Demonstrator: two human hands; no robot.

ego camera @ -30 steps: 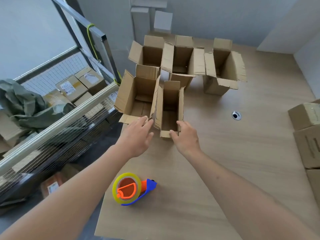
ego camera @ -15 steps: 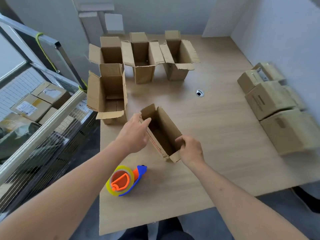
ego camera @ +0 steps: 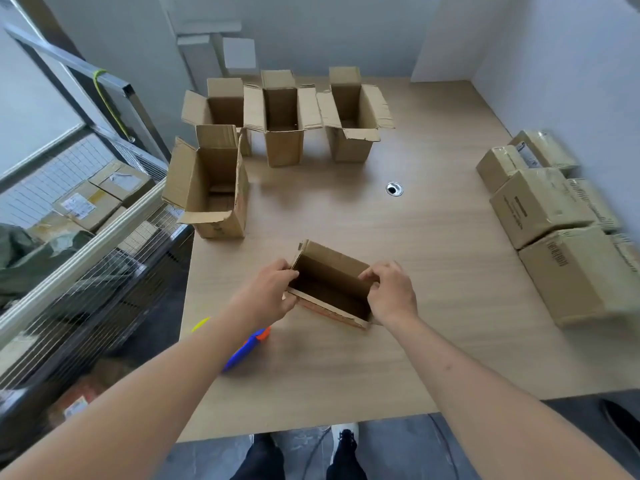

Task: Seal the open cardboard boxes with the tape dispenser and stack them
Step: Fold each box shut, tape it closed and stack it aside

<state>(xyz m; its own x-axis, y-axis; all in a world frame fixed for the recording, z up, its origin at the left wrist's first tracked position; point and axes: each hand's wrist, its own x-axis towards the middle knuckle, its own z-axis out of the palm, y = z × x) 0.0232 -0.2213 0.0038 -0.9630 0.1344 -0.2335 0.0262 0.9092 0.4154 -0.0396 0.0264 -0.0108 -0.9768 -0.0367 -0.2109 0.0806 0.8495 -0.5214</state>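
Note:
An open cardboard box [ego camera: 329, 271] sits on the wooden table [ego camera: 398, 323] in front of me, its opening facing up toward me. My left hand [ego camera: 268, 292] grips its left end flap and my right hand [ego camera: 391, 294] grips its right end flap. The tape dispenser [ego camera: 247, 346], blue with orange and a yellow roll, lies at the table's left edge, mostly hidden under my left forearm. Several more open boxes stand farther back: one at the left [ego camera: 211, 188] and three in a row behind it [ego camera: 282, 119].
Sealed, taped boxes [ego camera: 540, 206] are stacked along the table's right edge. A round cable hole [ego camera: 394, 189] is in the table's middle. A metal wire rack [ego camera: 86, 237] with parcels stands left of the table. The table's near edge and my feet show below.
The box has been pulled from the group toward me and turned crosswise. Both hands shifted from its sides to its end flaps. My left forearm now covers the tape dispenser.

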